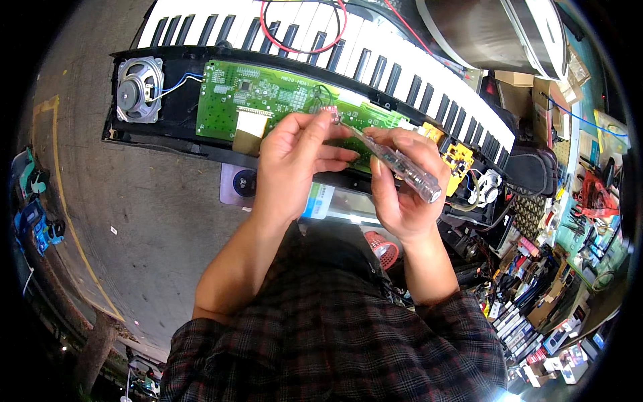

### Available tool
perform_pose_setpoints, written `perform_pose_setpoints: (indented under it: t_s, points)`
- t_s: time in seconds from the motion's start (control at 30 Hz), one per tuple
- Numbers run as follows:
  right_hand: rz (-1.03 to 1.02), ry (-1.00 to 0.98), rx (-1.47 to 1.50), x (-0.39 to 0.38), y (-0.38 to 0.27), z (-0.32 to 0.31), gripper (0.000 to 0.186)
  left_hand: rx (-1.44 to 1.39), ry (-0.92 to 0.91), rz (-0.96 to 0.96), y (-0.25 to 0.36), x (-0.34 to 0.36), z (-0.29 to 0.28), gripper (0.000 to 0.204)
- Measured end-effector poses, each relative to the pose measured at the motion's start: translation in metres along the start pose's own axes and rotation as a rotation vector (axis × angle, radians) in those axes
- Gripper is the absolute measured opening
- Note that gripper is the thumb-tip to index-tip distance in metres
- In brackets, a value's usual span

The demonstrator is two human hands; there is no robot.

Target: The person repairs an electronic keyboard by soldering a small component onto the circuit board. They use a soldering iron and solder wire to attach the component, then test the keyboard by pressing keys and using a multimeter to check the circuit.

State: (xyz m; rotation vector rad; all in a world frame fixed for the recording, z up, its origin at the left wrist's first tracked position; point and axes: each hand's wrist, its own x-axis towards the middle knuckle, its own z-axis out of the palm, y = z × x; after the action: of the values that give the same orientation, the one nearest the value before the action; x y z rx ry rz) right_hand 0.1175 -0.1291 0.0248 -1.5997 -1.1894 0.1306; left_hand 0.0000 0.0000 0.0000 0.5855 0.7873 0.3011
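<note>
My left hand [284, 161] pinches a small pinkish-red piece [329, 112] between thumb and fingertips, too small to make out fully; dark thin wires loop beside it. In my right hand [408, 211] lies a screwdriver [412, 175] with a clear handle, its shaft slanting up-left to that piece. Both hands are above a long green circuit board [221, 110] set in the black casing of an opened electronic keyboard [167, 127]. Partly under my left wrist, a pale ribbon cable [250, 128] joins the board. A round speaker [139, 92] sits at the casing's left end.
Piano keys [301, 40] run along the far side, with a red wire [345, 23] looped over them. Yellow parts [457, 166] and another speaker [489, 187] lie right. A large cylinder [492, 33] stands far right, a red basket [382, 250] below. Cluttered goods [522, 321] fill the right.
</note>
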Motion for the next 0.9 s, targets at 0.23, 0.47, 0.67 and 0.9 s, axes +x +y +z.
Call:
perform_pose_setpoints:
  t_s: [0.23, 0.47, 0.67, 0.9]
  points:
    - [-0.070, -0.035, -0.073, 0.0049, 0.0042, 0.0005, 0.053, 0.007, 0.019, 0.018, 0.0007, 0.0028, 0.0014, 0.025]
    - [-0.077, -0.020, -0.080, 0.0009, 0.0036, 0.0023, 0.053, 0.023, 0.025, 0.012, -0.0004, 0.0016, 0.0012, 0.023]
    - [-0.040, -0.043, -0.072, 0.0046, 0.0018, 0.0007, 0.053, 0.021, 0.023, 0.018, -0.0004, 0.0005, 0.0010, 0.023]
    - [-0.044, -0.032, -0.065, 0.0053, 0.0014, 0.0038, 0.050, 0.003, 0.007, 0.034, -0.0027, -0.0002, 0.0000, 0.022]
